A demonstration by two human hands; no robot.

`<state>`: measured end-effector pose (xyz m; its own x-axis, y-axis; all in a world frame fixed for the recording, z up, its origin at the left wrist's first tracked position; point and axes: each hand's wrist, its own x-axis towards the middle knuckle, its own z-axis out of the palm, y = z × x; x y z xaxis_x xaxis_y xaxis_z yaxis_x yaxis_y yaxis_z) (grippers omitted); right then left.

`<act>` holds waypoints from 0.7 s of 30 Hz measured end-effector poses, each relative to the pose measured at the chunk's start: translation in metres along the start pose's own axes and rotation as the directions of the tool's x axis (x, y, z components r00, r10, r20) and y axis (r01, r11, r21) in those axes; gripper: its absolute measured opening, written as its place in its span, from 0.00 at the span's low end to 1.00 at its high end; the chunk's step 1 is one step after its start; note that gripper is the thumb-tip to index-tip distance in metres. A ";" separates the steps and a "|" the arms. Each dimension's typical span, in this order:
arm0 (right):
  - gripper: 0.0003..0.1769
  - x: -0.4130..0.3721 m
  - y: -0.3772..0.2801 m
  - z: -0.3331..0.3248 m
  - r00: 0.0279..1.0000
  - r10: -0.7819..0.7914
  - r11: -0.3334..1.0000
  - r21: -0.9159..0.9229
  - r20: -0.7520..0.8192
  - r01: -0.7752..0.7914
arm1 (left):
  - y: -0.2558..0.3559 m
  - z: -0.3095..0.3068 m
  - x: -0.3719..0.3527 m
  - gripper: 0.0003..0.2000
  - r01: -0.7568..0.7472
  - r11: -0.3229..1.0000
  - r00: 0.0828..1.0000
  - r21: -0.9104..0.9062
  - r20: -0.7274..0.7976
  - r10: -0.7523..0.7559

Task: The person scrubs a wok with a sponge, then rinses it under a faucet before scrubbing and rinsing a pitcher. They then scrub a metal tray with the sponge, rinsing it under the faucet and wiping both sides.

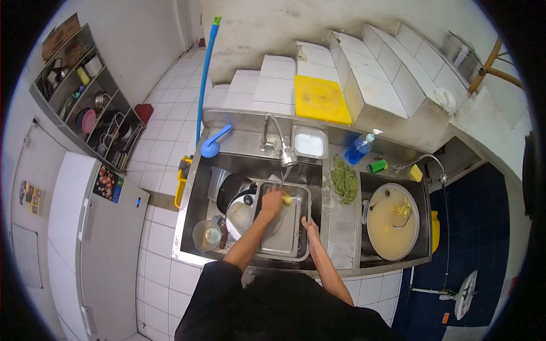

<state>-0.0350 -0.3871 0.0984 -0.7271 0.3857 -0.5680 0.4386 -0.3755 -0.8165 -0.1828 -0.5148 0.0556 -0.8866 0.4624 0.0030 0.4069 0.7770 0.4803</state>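
Observation:
A rectangular metal tray (291, 241) lies tilted over the left sink basin, under the running faucet (286, 152). My left hand (272, 201) is closed inside the tray near its upper left, on a small yellow sponge (286, 199) that shows beside the fingers. With my right hand (310, 228) I grip the tray's right rim. Left of the tray are a white dish (240, 217), a dark pan (228, 188) and a clear jug (206, 235) in the basin.
The right basin holds a large pot of cloudy liquid (392, 236). Between the basins lies a green cloth (344, 181), with a blue soap bottle (359, 149) and a green sponge (377, 166) nearby. A blue ladle (210, 148) and a white-filled container (309, 143) rest behind.

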 end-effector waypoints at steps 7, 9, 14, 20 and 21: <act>0.26 0.040 -0.008 -0.009 0.994 -0.106 0.994 0.015 -0.002 0.106 | 0.042 0.002 -0.032 0.14 -0.235 0.906 0.946 -0.353 0.131 0.296; 0.33 0.036 -0.020 -0.005 0.964 -0.206 0.978 -0.063 -0.166 0.199 | 0.045 -0.007 -0.041 0.13 -0.193 0.897 0.897 -0.398 0.300 0.326; 0.34 -0.004 -0.051 0.039 0.871 -0.357 0.915 0.062 -0.338 0.400 | 0.052 0.025 -0.037 0.19 0.334 0.354 0.890 -0.874 0.415 0.186; 0.25 -0.031 -0.021 0.062 0.657 -0.742 0.621 -0.507 -0.134 0.598 | 0.074 -0.042 0.003 0.21 0.102 0.376 0.995 -0.921 0.095 -0.038; 0.25 -0.045 -0.024 0.061 0.656 -0.742 0.623 -0.507 -0.140 0.596 | 0.073 -0.057 0.014 0.21 0.053 0.444 0.999 -0.894 0.041 -0.036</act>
<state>-0.0457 -0.4467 0.1501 -0.7282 0.6495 0.2188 0.1070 0.4231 -0.8997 -0.1778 -0.4761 0.1408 -0.8908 0.4516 -0.0500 -0.0624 -0.0126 0.9980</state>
